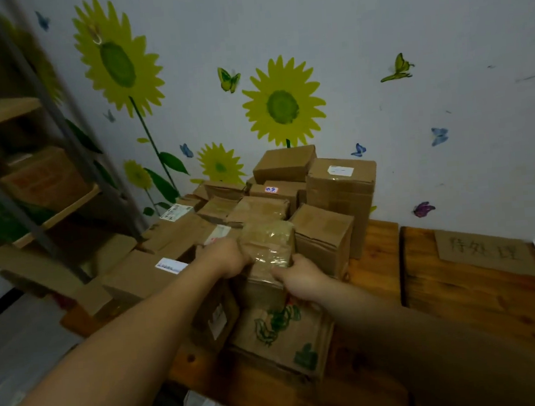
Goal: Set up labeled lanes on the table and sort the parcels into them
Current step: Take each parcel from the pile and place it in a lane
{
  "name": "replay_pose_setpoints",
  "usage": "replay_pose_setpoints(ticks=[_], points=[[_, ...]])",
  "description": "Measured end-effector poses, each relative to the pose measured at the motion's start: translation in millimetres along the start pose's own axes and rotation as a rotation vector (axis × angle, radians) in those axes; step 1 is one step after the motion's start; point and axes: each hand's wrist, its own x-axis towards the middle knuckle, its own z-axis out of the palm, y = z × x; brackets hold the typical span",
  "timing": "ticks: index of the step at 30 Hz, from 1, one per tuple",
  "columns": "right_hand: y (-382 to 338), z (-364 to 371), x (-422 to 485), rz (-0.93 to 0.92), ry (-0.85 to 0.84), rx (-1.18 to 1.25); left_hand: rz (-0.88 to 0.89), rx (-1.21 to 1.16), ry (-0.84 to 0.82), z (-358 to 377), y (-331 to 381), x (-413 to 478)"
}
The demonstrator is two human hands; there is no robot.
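Brown parcels [318,179]; yellow sunflower wall [405,15].

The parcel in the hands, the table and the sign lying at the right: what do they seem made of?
The parcel, gripped by the left hand and the right hand, looks like brown cardboard under clear glossy tape, which shines and wrinkles. The table seems varnished wood: orange-brown boards with grain and knots. The sign looks like matt cardboard with handwritten characters.

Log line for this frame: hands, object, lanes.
left hand: grips taped parcel | right hand: grips same parcel | parcel: in pile | lane label: on table, right of pile
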Motion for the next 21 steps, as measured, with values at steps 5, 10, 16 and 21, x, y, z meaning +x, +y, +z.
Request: replay_pose_setpoints(ticks=[5, 10, 16, 21], points=[[7.2, -18.0, -20.6, 0.094, 0.104, 0.202, 0.039, -0.181, 0.04, 2.5, 28.9, -17.7], [16.0, -63.8, -49.7, 0.13, 0.146, 0.429, -0.063, -0.848, -0.109, 12.7, 66.8, -41.2], [36.5, -127.4, -98.2, 0.086, 0.272, 0.543, -0.107, -1.242, -0.035, 29.9, 127.2, -76.1], [66.4, -180.3, -140.7, -0.103, 0.366, 0.457, 0.022, -1.354, 0.019, 52.4, 183.7, -113.7]])
